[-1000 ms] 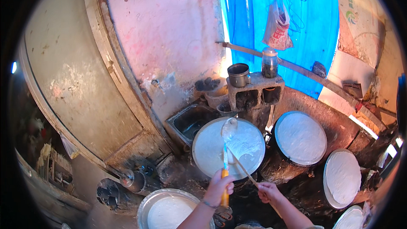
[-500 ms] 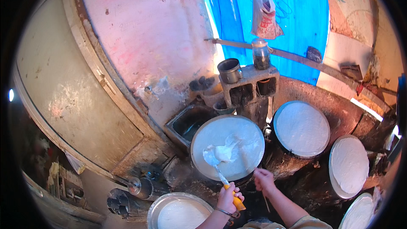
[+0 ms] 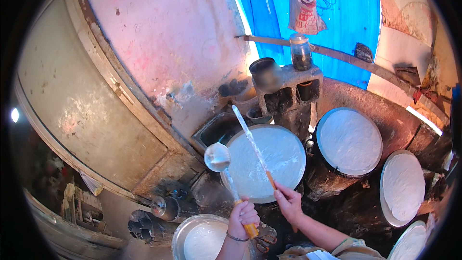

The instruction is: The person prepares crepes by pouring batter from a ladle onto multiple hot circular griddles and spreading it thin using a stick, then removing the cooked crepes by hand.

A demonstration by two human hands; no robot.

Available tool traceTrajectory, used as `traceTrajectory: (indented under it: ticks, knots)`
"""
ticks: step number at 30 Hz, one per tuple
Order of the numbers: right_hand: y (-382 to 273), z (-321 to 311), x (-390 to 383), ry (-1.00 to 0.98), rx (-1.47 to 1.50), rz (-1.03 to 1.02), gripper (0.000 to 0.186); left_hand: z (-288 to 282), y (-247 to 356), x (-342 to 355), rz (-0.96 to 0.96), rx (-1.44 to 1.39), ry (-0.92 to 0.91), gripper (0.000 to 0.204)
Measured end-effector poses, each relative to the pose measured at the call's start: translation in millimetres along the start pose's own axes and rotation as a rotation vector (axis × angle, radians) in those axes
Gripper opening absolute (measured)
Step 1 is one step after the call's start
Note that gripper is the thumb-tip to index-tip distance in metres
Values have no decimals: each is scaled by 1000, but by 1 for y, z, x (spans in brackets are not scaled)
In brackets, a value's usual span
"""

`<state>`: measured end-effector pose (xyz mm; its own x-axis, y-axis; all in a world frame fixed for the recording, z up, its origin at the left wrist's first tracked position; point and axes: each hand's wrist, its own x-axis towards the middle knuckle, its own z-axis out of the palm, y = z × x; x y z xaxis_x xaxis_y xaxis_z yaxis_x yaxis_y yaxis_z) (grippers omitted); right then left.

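Left fingers grip the ladle; right fingers pinch the stick; both likely light, stiff, slick beyond the fingers; grasp handle ends.

Up at the back, the hollow block carries a dark metal pot, with a lidded jar just beside it! Front and centre, the round pan bears a broad white layer, while over at left the floor carries two dark cylinders close together.
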<state>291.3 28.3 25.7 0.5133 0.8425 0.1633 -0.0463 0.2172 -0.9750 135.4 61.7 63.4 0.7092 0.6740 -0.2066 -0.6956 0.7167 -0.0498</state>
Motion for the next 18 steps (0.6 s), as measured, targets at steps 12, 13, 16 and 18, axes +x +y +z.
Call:
traceTrajectory:
  ticks: [12,13,16,18]
  knots:
    - [54,-105,100,-23,-1060,-66,19,-13,16,-113,226,8,413,14]
    - [63,-107,99,72,-925,-33,17,-22,17,-128,207,32,432,17]
    - [98,-89,71,320,-311,41,23,-64,35,-173,116,48,323,21]
    - [113,-60,5,210,-273,245,26,-91,45,-184,-33,-16,36,22]
